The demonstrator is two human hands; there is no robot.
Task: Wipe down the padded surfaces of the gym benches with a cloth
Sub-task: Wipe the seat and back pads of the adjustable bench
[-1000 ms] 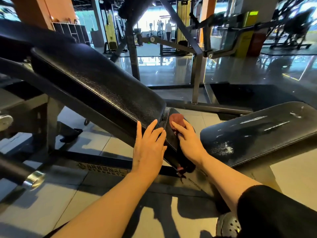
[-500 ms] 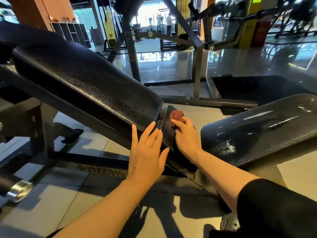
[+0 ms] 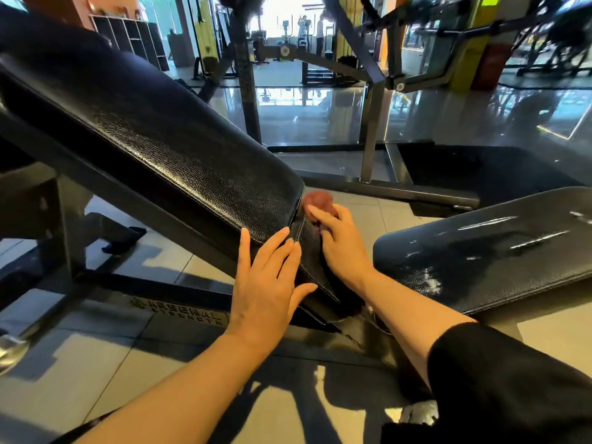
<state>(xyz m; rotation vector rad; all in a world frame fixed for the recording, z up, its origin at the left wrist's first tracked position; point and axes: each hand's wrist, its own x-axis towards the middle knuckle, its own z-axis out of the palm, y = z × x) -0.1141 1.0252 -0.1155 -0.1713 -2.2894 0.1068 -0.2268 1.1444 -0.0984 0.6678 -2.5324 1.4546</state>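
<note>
At bench end, two pads, one cloth pinched in right hand grip, left hand spread flat

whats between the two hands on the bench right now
In the head view, the stitched lower corner of the inclined back pad lies between the flat left hand and the right hand, which presses the reddish cloth.

bright daylight pours in from the far windows, blown out to white. glare streaks the glossy floor and the wet seat pad. hard shadows cross the near tiles. straight lines bend at the edges; corners look soft.
</note>
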